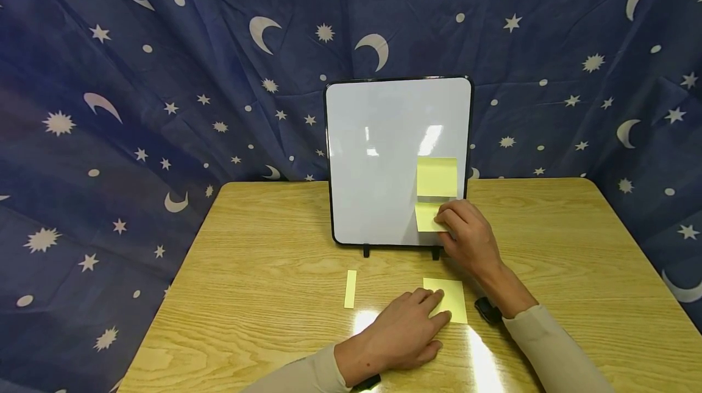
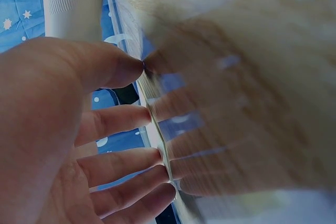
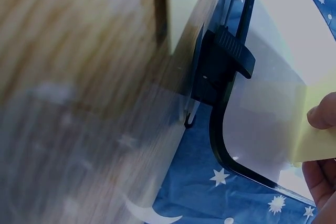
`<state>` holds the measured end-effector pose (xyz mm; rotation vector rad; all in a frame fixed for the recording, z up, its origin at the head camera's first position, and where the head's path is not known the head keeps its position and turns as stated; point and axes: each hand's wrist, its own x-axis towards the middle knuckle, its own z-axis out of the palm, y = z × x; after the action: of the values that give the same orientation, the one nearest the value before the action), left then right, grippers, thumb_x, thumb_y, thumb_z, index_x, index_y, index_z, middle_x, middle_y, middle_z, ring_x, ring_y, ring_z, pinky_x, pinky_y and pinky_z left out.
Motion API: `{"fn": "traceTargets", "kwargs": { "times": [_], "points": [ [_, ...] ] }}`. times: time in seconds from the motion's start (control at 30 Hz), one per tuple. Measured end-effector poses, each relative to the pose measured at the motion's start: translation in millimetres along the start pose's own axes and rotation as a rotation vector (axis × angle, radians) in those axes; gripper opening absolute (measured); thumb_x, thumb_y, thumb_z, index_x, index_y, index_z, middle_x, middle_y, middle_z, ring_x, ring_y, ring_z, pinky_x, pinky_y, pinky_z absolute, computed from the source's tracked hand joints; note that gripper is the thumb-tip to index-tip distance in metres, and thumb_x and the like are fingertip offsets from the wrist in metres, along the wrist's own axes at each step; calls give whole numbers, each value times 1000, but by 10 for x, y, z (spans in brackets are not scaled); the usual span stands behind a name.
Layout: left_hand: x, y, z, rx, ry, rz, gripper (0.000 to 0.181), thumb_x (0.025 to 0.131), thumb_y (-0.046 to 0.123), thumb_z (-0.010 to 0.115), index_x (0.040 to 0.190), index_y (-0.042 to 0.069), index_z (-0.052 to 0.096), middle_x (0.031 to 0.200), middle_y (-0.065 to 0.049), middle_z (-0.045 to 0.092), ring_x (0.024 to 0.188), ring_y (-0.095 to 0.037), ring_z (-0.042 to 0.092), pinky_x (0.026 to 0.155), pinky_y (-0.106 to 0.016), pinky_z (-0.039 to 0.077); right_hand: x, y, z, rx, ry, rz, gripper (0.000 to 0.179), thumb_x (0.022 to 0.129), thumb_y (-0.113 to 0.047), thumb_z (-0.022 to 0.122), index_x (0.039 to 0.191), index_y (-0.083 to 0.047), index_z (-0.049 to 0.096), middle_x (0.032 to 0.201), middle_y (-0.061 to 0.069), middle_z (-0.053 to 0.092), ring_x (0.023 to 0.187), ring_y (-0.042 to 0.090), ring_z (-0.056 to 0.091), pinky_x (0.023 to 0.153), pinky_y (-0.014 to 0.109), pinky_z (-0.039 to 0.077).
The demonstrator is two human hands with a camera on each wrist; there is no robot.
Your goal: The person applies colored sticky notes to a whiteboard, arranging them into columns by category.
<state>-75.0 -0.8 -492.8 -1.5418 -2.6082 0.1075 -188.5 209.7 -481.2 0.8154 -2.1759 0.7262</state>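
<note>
A white whiteboard (image 1: pixel 378 192) with a black frame stands upright on the table. One yellow sticky note (image 1: pixel 437 177) is stuck to its right side. Just below it is a second yellow sticky note (image 1: pixel 426 219), its lower right part pinched by my right hand (image 1: pixel 470 237). In the right wrist view, the thumb (image 3: pixel 324 113) lies on one face of this note and fingers show behind its edge. My left hand (image 1: pixel 400 332) is spread palm down, its fingertips touching a yellow square of sticky notes (image 1: pixel 454 304) on the table; how thick it is I cannot tell.
A narrow yellow paper strip (image 1: pixel 350 289) lies on the wooden table (image 1: pixel 263 271) left of the square. Black feet (image 1: pixel 366 251) hold up the whiteboard. Behind the table hangs a blue curtain (image 1: pixel 307 9) with moons and stars.
</note>
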Motion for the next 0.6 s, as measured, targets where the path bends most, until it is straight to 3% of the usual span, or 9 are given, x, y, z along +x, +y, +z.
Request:
{"fn": "traceTargets", "kwargs": {
  "times": [0.6],
  "points": [
    [0,4,-8,-8,7,-4,44,103,48,62,141,26,66,152,-8,56,131,-20,57,101,-30,53,-25,29,7,-4,-24,10,31,72,16,79,97,-2,74,109,14,68,102,33,63,92,43,49]
  ]
}}
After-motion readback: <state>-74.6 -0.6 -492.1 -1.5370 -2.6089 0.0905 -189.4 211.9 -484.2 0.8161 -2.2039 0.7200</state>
